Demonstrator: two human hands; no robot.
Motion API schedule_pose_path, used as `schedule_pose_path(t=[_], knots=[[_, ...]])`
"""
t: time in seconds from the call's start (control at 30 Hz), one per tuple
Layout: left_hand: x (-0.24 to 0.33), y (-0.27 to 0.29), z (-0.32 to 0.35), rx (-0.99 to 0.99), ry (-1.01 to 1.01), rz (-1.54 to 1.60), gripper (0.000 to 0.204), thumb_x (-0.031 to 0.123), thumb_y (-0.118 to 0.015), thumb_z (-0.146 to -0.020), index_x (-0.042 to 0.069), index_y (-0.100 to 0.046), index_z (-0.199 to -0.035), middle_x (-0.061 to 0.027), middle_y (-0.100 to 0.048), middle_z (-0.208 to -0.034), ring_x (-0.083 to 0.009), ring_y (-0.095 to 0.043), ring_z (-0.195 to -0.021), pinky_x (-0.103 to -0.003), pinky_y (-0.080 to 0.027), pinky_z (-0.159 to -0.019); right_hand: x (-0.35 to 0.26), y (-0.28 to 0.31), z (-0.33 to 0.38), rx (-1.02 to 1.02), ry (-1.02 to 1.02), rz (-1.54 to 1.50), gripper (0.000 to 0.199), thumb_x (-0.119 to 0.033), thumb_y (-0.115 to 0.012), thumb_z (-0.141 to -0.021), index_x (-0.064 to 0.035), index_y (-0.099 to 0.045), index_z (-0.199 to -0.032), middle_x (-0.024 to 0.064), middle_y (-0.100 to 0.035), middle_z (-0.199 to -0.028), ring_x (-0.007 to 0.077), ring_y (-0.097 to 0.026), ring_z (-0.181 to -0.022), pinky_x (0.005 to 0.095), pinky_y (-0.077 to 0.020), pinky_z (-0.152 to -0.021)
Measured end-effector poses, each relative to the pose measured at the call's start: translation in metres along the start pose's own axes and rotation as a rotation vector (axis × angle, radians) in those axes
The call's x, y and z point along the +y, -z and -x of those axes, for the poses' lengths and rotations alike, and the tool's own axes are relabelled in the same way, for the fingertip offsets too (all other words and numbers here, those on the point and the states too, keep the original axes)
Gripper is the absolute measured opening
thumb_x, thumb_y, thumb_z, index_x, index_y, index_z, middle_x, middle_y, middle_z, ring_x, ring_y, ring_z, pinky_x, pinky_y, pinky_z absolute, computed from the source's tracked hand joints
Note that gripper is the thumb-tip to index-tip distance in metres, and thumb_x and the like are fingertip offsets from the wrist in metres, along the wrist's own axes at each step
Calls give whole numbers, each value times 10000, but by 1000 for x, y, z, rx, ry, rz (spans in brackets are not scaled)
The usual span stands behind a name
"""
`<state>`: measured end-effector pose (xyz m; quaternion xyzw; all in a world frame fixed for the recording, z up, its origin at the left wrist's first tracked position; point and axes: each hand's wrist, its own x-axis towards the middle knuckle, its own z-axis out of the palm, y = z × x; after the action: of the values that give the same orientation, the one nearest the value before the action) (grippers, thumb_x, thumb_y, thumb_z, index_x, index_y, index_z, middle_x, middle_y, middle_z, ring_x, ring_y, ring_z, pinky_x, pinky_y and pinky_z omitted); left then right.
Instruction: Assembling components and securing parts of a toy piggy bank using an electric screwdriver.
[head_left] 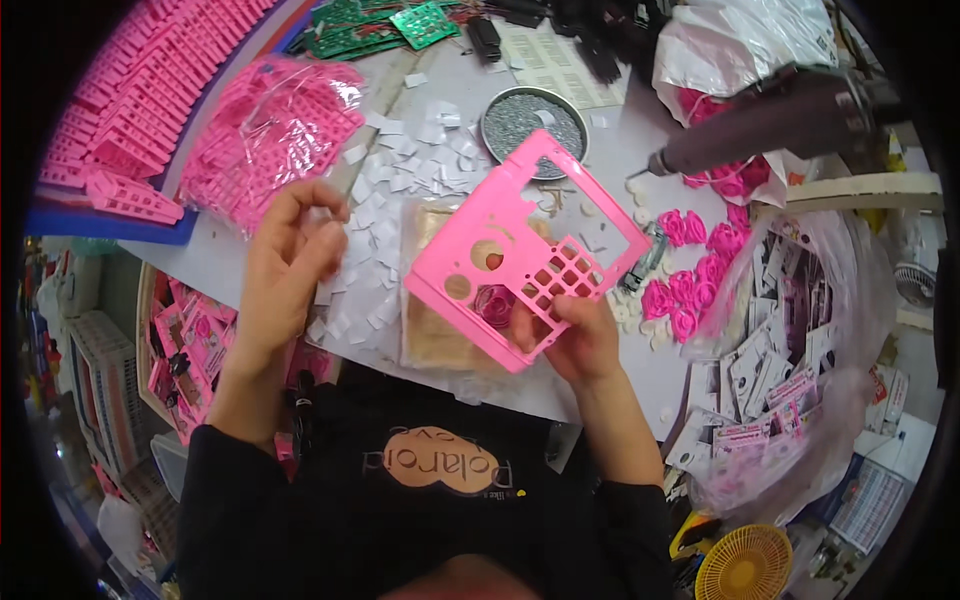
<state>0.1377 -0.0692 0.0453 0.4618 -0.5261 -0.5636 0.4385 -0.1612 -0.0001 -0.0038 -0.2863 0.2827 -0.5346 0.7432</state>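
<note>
Closest to me is my black sweatshirt (440,480), and just above it my right hand (578,338) grips the pink plastic faceplate (520,245) by its lower corner, thumb over the grid of square holes, tilted above the desk (620,150). My left hand (285,255) hangs to the left of the faceplate, fingers curled loosely together; whether they pinch one of the small white paper squares (400,165) I cannot tell.

By my judgement the work is early or in the middle: the faceplate looks bare, its windows and round holes open, nothing fitted in. Left of it a clear bag of pink frames (270,130) and, further left, a stack of pink parts (130,90) lie untouched. Right of the faceplate a cluster of pink rose-shaped pieces (690,270) waits loose.

Beyond the faceplate stands a round metal dish (535,120) of tiny grey bits, with green circuit boards (400,25) further back. An electric screwdriver (770,115) hangs to the upper right. Below right, a bag of printed cards (780,380) and a yellow fan (745,565) crowd a cluttered workshop.
</note>
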Motion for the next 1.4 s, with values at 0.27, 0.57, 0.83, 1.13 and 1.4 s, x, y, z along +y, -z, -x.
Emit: schedule_pose_path(t=[0.27,0.57,0.83,1.13,1.4], knots=[[-27,-71,71,-306,433,497,788,591,-577,-948,78,-363,-1506,-115,-598,-1277,-187,-637,-933,-378,-541,-896,26,-43,5,-259,721,1181,819,-376,-821,-758,-92,-476,-1444,176,-385,-1548,414,-387,-1402,500,-360,-1125],[-16,-16,31,-237,453,594,621,135,-548,-1014,32,-270,-1559,-121,-579,-1294,-67,-602,-776,-175,-456,-514,-94,50,69,326,482,1623,424,-129,-800,-729,-70,-697,-1136,135,-705,-1107,320,-667,-994,420,-528,-854],[-19,-30,9,-186,132,307,739,1,-507,-994,118,-128,-1617,-101,-580,-1275,-27,-436,-640,-160,-292,-467,-170,140,171,1175,-349,2394,623,-391,-789,-723,19,-593,-1149,226,-625,-1142,419,-581,-1092,482,-515,-911],[-21,-52,16,-124,107,236,475,10,-489,-1016,-7,-423,-1486,-123,-534,-1399,-31,-516,-782,-173,-372,-556,-215,167,142,1194,-857,2186,530,-479,-738,-762,1,-713,-985,222,-730,-994,379,-709,-941,481,-557,-802],[-37,-37,20,-157,110,296,416,15,-492,-1015,-20,-474,-1429,-114,-542,-1386,-23,-531,-803,-160,-371,-554,-261,166,146,1286,-873,2135,437,-378,-649,-802,-5,-739,-1012,250,-715,-1050,408,-691,-1015,488,-547,-875]])
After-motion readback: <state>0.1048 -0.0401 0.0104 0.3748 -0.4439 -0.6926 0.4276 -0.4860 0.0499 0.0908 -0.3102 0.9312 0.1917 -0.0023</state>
